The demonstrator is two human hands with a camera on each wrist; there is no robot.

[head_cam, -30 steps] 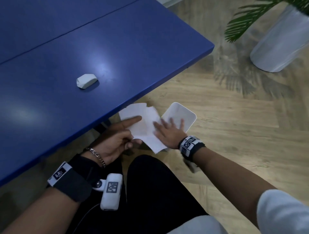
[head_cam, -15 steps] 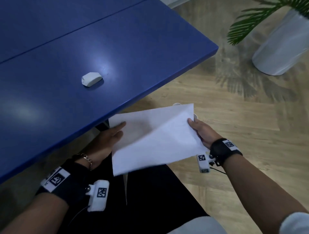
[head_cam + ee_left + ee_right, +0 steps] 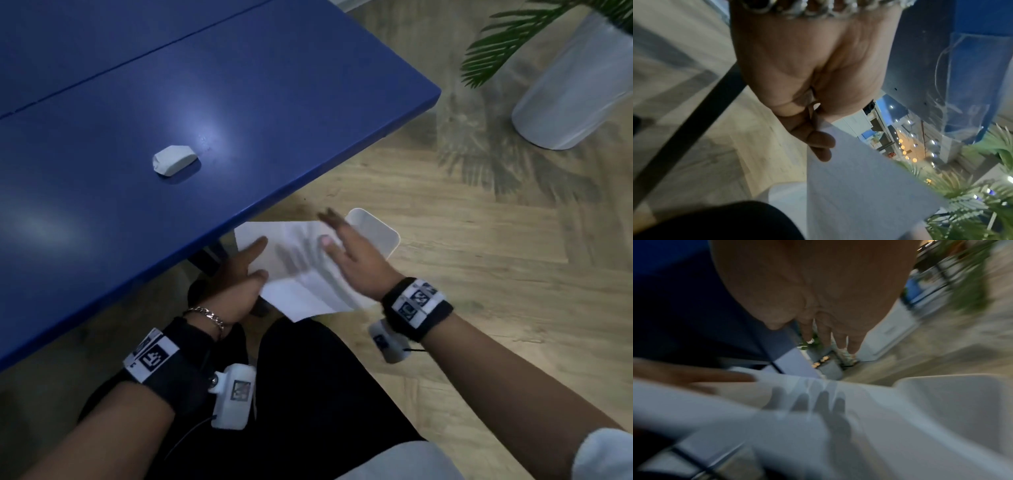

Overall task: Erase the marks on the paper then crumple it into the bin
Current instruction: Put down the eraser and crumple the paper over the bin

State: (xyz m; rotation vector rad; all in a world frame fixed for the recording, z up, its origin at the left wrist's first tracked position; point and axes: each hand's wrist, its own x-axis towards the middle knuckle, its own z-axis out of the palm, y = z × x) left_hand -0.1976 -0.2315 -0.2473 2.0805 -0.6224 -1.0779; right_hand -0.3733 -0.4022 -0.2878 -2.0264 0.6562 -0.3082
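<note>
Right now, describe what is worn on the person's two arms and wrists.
The left wrist carries a black band with a white square-code marker, a white camera unit with a thin black cable, and a silver chain bracelet. The right wrist has a matching black band, marker and white camera unit. A white sleeve covers the right upper arm.

Deep blue bench point(image 3: 274, 102), and on it a white eraser point(image 3: 174, 160). White paper point(image 3: 301, 274) too, with grey finger shadows across it. White bin point(image 3: 376, 233) beside it. The floor point(image 3: 479, 274) is pale wood grain in a herringbone pattern. Green palm fronds point(image 3: 507, 44) over a light grey pot point(image 3: 575, 85). Black trousers point(image 3: 308, 394), black wristbands point(image 3: 421, 308) with black-and-white square codes, silver chain bracelet point(image 3: 205, 317).
</note>
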